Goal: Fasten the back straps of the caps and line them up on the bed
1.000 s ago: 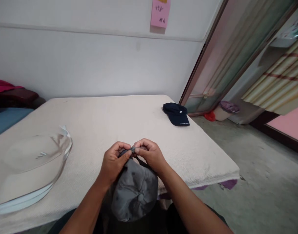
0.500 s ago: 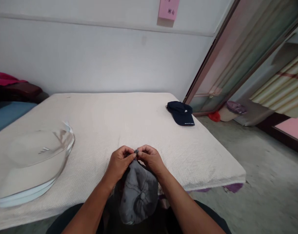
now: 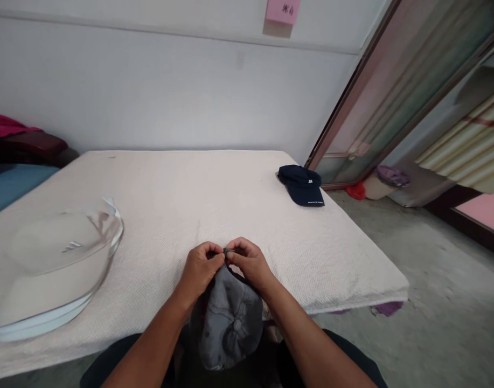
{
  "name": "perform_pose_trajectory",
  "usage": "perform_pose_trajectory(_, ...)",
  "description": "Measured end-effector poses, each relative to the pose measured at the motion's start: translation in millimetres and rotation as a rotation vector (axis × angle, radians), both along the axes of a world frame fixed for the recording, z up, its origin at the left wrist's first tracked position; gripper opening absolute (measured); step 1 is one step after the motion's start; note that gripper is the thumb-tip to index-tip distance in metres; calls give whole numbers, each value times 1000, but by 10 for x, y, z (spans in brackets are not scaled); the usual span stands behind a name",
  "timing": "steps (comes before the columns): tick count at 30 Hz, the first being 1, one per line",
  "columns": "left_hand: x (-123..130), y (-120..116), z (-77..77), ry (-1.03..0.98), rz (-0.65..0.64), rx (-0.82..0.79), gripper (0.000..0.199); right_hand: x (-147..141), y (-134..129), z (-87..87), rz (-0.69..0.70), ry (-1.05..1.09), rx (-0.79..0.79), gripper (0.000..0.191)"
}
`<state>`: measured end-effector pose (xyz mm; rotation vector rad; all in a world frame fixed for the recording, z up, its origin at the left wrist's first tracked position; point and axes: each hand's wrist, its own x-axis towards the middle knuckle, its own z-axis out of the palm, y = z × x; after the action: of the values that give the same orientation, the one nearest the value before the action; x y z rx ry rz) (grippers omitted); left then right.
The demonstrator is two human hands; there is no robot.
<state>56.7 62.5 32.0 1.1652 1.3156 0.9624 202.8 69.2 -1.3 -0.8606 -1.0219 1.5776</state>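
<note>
A grey baseball cap hangs crown-outward below my hands, at the front edge of the bed and above my lap. The top button and stitched seams of its crown face me. Between finger and thumb, my left hand pinches one side of the cap's back strap. My right hand pinches the strap from the other side, its fingertips almost touching the left ones. The fingers partly hide the strap's fastening. The cap's brim cannot be made out.
Pale cream caps lie stacked on the left of the white-covered bed. A navy cap rests near the bed's far right edge. Pink paper is on the wall, and a bin stands on the floor at right.
Both hands keep their pinch on the grey cap's strap, with only slight finger movement. The view has tilted down a little.
</note>
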Motion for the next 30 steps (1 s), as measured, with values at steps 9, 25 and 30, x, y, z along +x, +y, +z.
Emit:
perform_pose_trajectory(9,25,-34,29,118,-54,-29,7,128,-61,116,88,-568,303,20)
perform_pose_trajectory(25,54,-68,54,-576,-40,-308,4,198,-64,93,91,-183,115,20)
perform_pose_trajectory(30,-29,-56,69,-760,-69,-359,10,213,-46,157,124,-58,75,23)
